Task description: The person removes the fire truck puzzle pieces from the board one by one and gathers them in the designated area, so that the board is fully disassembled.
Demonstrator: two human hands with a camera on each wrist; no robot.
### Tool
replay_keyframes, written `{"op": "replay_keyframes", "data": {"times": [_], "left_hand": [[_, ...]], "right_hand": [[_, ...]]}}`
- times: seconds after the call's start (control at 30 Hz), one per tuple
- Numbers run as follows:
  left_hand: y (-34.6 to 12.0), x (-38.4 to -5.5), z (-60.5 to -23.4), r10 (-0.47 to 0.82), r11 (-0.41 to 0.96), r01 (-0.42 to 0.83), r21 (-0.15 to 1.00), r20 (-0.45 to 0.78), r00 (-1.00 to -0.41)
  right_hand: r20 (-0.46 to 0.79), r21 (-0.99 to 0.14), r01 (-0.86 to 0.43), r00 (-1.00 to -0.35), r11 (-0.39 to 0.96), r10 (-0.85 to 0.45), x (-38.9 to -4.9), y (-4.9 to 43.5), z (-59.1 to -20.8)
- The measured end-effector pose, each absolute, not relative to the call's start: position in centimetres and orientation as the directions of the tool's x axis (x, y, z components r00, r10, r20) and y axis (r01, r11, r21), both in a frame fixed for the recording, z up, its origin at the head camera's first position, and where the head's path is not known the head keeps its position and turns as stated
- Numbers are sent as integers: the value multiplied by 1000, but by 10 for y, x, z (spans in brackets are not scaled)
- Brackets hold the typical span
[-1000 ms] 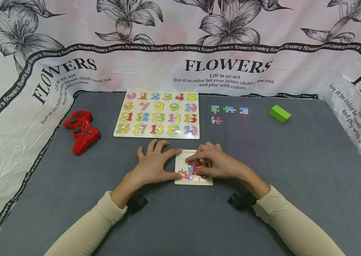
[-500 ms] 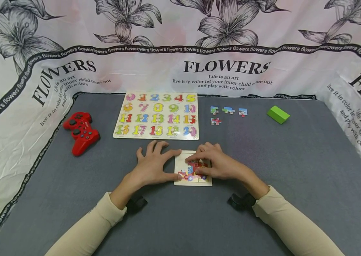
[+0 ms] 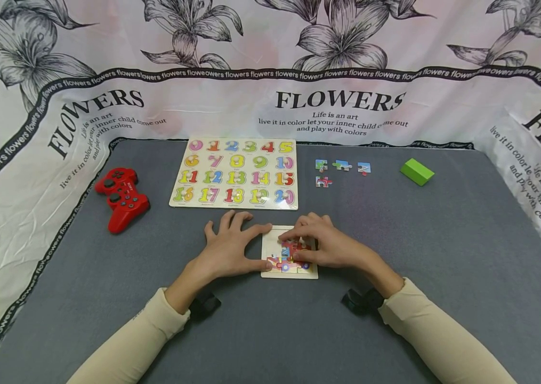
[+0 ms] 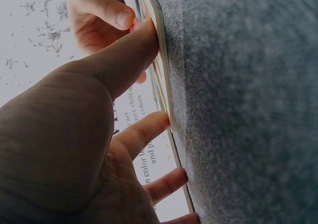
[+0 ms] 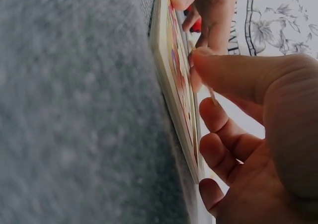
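Observation:
A small wooden jigsaw tray [image 3: 271,240] lies flat before me, its lower part filled with pieces showing a red and pink vehicle [image 3: 285,262]. My left hand [image 3: 227,248] rests at its left side with fingers spread; the thumb presses the lower left part and the index fingertip touches the upper left edge. Over the tray's right half, my right hand [image 3: 330,244] pinches a jigsaw piece between thumb and fingers. The right wrist view catches the piece's thin edge [image 5: 212,95] between the fingertips. The hand covers much of the picture's right side.
Behind the tray lies a number board [image 3: 234,170]. Several loose jigsaw pieces [image 3: 342,165] are laid out right of it. A green block [image 3: 417,172] sits farther right, and a red game controller [image 3: 123,198] at left. A flower-print cloth [image 3: 337,112] borders the grey table.
Both hands keep nearly the same place. The right index fingertip has lifted slightly over the tray. The whole head view has shifted by a little.

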State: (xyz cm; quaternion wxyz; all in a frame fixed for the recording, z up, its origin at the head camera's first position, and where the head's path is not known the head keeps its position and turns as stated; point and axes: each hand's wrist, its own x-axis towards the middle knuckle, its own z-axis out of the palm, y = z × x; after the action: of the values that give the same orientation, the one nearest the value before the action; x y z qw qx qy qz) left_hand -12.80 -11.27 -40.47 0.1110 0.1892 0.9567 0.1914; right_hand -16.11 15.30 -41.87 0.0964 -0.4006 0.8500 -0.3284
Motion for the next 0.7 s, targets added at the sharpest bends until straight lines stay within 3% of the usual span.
{"op": "replay_keyframes", "data": {"times": [0.7], "left_hand": [[-114,-127,-405,412,848,322,422,-142,-900]], "right_hand": [[159,-687,-549,-753,476,-639,-183,185,-406]]}}
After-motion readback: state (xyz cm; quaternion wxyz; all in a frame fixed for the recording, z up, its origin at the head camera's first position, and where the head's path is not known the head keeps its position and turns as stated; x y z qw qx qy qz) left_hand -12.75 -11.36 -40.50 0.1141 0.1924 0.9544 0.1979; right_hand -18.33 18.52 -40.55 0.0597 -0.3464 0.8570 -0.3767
